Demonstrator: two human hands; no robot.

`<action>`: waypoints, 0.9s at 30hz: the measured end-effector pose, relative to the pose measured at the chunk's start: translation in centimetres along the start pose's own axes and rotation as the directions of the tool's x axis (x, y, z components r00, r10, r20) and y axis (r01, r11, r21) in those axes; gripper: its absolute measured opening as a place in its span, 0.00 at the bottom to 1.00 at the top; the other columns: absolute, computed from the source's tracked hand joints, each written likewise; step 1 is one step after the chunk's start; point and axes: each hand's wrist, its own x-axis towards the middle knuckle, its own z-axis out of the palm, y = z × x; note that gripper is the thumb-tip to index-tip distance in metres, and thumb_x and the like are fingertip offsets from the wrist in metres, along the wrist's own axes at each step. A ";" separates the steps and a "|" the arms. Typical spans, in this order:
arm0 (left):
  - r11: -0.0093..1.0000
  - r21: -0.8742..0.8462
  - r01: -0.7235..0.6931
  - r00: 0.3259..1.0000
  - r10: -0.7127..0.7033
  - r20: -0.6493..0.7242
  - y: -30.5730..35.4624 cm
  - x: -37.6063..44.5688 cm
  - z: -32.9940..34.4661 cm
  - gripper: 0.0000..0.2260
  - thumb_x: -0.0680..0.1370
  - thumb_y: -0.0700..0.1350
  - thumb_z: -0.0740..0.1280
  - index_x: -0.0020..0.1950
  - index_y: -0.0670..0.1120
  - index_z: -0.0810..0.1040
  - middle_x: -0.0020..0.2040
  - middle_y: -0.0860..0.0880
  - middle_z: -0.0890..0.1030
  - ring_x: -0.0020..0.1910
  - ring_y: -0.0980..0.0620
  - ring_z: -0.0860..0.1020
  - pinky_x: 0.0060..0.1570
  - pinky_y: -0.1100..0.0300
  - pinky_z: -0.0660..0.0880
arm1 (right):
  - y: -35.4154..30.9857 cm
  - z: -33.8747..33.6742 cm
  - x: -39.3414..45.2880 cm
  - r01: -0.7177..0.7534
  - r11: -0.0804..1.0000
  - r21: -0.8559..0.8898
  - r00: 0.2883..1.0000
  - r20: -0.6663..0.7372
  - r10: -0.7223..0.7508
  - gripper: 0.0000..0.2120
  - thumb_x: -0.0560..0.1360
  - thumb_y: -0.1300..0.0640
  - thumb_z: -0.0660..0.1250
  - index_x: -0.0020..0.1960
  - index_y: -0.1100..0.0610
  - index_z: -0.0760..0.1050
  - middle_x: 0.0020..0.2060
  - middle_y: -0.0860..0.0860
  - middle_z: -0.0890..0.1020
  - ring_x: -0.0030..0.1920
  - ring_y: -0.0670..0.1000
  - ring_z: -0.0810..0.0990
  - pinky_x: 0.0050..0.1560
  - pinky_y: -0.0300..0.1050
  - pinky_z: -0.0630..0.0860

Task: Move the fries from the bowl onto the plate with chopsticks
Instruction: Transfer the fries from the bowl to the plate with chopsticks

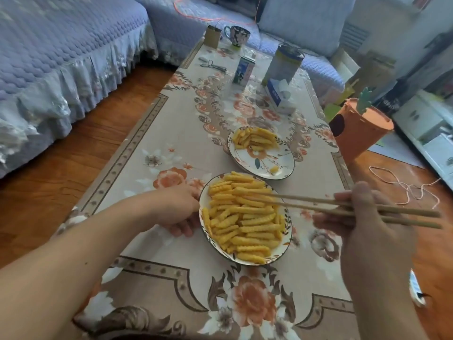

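Crinkle-cut fries (245, 217) in round bowl (203, 192), wooden chopsticks (318, 204) in right hand (362, 217)

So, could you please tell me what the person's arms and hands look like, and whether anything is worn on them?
Both forearms are bare, with no sleeves in view. The left hand and right hand show no gloves, rings, watch or bracelet.

The left hand (180, 212) hides the near bowl's (285, 251) left rim, its fingertips tucked out of sight. The chopsticks' (318, 204) tips vanish among the fries (245, 217). Labels on the far carton (244, 69) and canister (284, 65) are too blurred to read.
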 end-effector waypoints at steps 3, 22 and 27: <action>0.998 0.056 0.029 0.999 -0.028 -0.023 -0.4 0.9 0.2 0.12 0.81 0.41 0.58 0.56 0.45 0.80 0.38 0.44 0.84 0.32 0.47 0.83 0.32 0.57 0.79 | 1.1 0.1 4.0 0.024 0.999 -0.042 0.997 -0.066 -0.027 0.16 0.85 0.51 0.62 0.44 0.58 0.80 0.30 0.55 0.84 0.31 0.53 0.85 0.34 0.41 0.83; 0.999 -0.005 0.047 0.999 -0.047 -0.004 0.0 1.6 -0.5 0.11 0.81 0.41 0.56 0.56 0.43 0.78 0.42 0.41 0.86 0.33 0.45 0.85 0.36 0.52 0.82 | 5.8 5.8 12.0 0.241 0.853 -0.464 0.966 0.025 -0.259 0.19 0.84 0.45 0.60 0.36 0.48 0.77 0.24 0.39 0.81 0.32 0.50 0.85 0.47 0.60 0.83; 0.999 -0.014 0.034 0.999 -0.034 0.004 -0.1 1.4 -0.5 0.12 0.81 0.41 0.56 0.59 0.43 0.78 0.43 0.41 0.85 0.33 0.45 0.84 0.36 0.52 0.82 | 2.1 4.3 8.3 0.166 0.962 -0.216 0.985 -0.010 -0.173 0.19 0.85 0.48 0.61 0.39 0.56 0.79 0.33 0.60 0.85 0.29 0.52 0.85 0.37 0.48 0.85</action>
